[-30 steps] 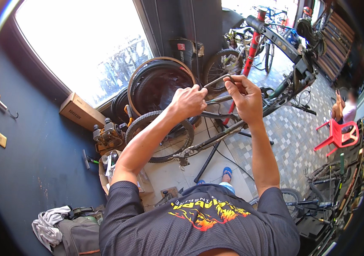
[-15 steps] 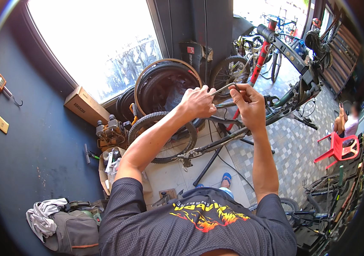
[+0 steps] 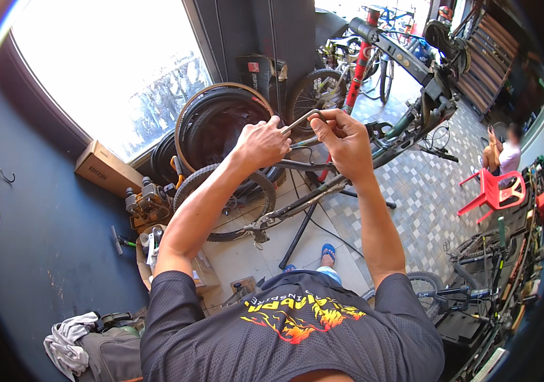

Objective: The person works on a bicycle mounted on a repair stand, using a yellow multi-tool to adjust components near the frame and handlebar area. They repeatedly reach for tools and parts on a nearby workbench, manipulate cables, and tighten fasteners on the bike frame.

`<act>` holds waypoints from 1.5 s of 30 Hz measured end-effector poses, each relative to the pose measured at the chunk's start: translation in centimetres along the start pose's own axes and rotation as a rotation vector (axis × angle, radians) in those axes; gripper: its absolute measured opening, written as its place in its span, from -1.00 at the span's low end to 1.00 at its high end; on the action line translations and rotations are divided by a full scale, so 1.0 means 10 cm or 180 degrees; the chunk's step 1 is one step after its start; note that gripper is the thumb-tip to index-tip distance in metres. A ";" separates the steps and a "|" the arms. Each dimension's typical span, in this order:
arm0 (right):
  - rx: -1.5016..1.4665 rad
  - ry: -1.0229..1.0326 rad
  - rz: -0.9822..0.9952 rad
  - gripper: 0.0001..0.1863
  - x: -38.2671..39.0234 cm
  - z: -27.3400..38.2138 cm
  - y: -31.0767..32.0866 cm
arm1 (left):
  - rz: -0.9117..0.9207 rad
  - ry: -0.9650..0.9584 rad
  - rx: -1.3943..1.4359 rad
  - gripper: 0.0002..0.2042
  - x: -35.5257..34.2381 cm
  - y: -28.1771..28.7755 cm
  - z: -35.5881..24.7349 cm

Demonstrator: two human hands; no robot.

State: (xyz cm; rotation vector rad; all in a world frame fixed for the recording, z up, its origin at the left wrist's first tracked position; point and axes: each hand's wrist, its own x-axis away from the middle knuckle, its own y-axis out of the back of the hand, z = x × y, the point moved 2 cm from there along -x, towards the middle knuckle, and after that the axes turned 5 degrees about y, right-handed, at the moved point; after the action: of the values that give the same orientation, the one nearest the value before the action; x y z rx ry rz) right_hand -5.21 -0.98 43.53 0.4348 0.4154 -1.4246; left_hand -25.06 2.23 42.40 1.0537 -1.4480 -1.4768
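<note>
My left hand point(image 3: 264, 141) is closed around one end of a thin metal rod with a bent tip, which looks like a hex key point(image 3: 299, 121). The rod slants up to the right, toward my right hand point(image 3: 346, 143). There, my thumb and index finger pinch at its bent end; a small dark bit shows between them, too small to name. Both hands are raised over a bicycle frame point(image 3: 406, 56) held up on a red-posted stand point(image 3: 362, 63). The frame's rear stays pass below my hands, and neither hand visibly touches them.
A bicycle wheel point(image 3: 187, 198) leans at the left, beside stacked tyres point(image 3: 218, 127) under the window. A cardboard box point(image 3: 107, 167) stands by the blue wall. At the right are a red plastic chair point(image 3: 493, 191) and a seated person point(image 3: 508, 151). More bicycles stand beyond the stand.
The whole view has shifted, so surroundings appear further left. My left hand has drawn slightly away from the right, showing more of the rod between them.
</note>
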 end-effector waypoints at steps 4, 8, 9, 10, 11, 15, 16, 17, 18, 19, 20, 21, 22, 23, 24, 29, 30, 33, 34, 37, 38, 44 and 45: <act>-0.0028 -0.0020 0.0032 -0.85 0.01 0.03 0.01 | 0.0001 0.0084 -0.0139 -0.64 0.01 -0.01 0.01; 0.0018 -0.0095 0.0039 -0.84 0.01 0.04 0.02 | 0.0151 0.0084 -0.0168 -0.61 -0.02 0.02 0.00; -0.0002 -0.0040 0.0045 -0.84 0.01 0.05 0.02 | 0.0114 0.0079 -0.0176 -0.61 -0.02 0.02 0.00; -0.0008 -0.0031 0.0047 -0.84 0.01 0.05 0.03 | 0.0110 0.0088 -0.0171 -0.61 -0.02 0.02 0.01; -0.0013 -0.0027 0.0051 -0.85 0.01 0.06 0.03 | 0.0082 0.0055 -0.0157 -0.62 -0.01 0.02 0.00; 0.0016 -0.0008 0.0063 -0.85 0.01 0.06 0.03 | 0.0039 -0.0028 -0.0107 -0.63 -0.04 -0.03 0.01; 0.0037 -0.0013 0.0074 -0.86 0.01 0.06 0.03 | -0.0029 -0.0075 -0.0129 -0.61 -0.05 -0.04 0.01; 0.0028 0.0005 0.0096 -0.86 0.01 0.06 0.02 | -0.0100 -0.0122 -0.0152 -0.60 -0.07 -0.05 0.02; 0.0053 -0.0029 0.0076 -0.86 0.01 0.06 0.02 | -0.0107 -0.0110 -0.0160 -0.63 -0.07 -0.06 0.03; 0.0047 -0.0043 0.0068 -0.86 0.00 0.05 0.02 | -0.0112 -0.0096 -0.0168 -0.66 -0.08 -0.08 0.04; 0.0040 -0.0094 0.0062 -0.86 0.00 0.05 0.02 | -0.0109 -0.0068 -0.0184 -0.69 -0.08 -0.09 0.05; 0.0048 -0.0064 0.0067 -0.86 0.00 0.04 0.02 | -0.0132 -0.0101 -0.0167 -0.70 -0.08 -0.09 0.05; 0.0056 -0.0069 0.0077 -0.86 0.00 0.04 0.01 | -0.0147 -0.0118 -0.0157 -0.70 -0.08 -0.09 0.06; 0.0076 -0.0118 0.0061 -0.86 0.00 0.03 0.01 | -0.0130 -0.0119 -0.0142 -0.70 -0.07 -0.08 0.06; 0.0076 -0.0070 0.0086 -0.86 0.00 0.03 0.00 | -0.0284 -0.0120 -0.0031 -0.71 -0.06 -0.06 0.06; 0.0044 -0.0082 0.0033 -0.81 -0.03 0.03 -0.04 | -0.0713 0.0073 0.1209 -0.69 0.01 0.04 0.20; 0.0112 0.0074 -0.0006 -0.79 -0.05 0.05 -0.06 | -0.0804 0.0151 0.1260 -0.70 0.03 0.03 0.23; 0.0026 0.0351 -0.0045 -0.73 -0.10 0.11 -0.11 | -0.0804 0.0222 0.2152 -0.76 0.03 -0.05 0.37; -0.0165 0.0358 -0.0033 -0.71 -0.12 0.13 -0.14 | -0.1033 0.0467 0.2761 -0.78 0.04 -0.10 0.44; -0.0661 0.0549 -0.0017 -0.70 -0.18 0.24 -0.22 | -0.1161 0.0627 0.5488 -0.81 0.12 -0.25 0.75; -0.0726 0.0652 -0.0074 -0.72 -0.19 0.27 -0.26 | -0.1068 0.0686 0.6239 -0.78 0.17 -0.31 0.87; -0.1292 0.0911 0.0250 -0.78 -0.29 0.34 -0.67 | -0.0814 0.0639 0.7577 -0.85 0.52 -0.61 1.07; -0.1046 0.0844 0.0314 -0.78 -0.31 0.32 -0.73 | -0.0881 0.0348 0.7346 -0.84 0.57 -0.60 1.05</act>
State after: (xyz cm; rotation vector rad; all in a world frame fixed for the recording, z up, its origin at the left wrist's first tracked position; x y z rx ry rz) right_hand -12.78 -0.77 47.59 0.3709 0.8181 -1.1787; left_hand -36.76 0.56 36.22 2.3389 -2.6410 1.0036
